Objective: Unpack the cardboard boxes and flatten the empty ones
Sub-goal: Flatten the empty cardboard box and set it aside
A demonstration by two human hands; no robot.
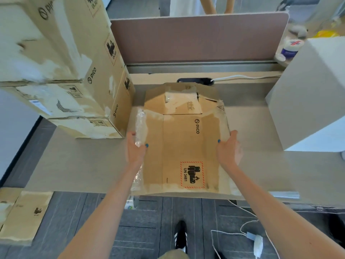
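A flattened brown PICO cardboard box (182, 146) lies on the desk in front of me, its UN 3481 label near the desk's front edge and loose clear tape along its left side. My left hand (135, 148) grips its left edge and my right hand (229, 148) grips its right edge, thumbs on top. A stack of three closed PICO boxes (61, 71) stands at the desk's left. More flattened cardboard (22, 215) lies on the floor at lower left.
A large white box (309, 90) stands on the desk (84, 165) at the right. A brown divider panel (196, 38) closes off the back. White cables and a charger (255, 240) lie on the floor by my shoe. A person stands beyond the divider.
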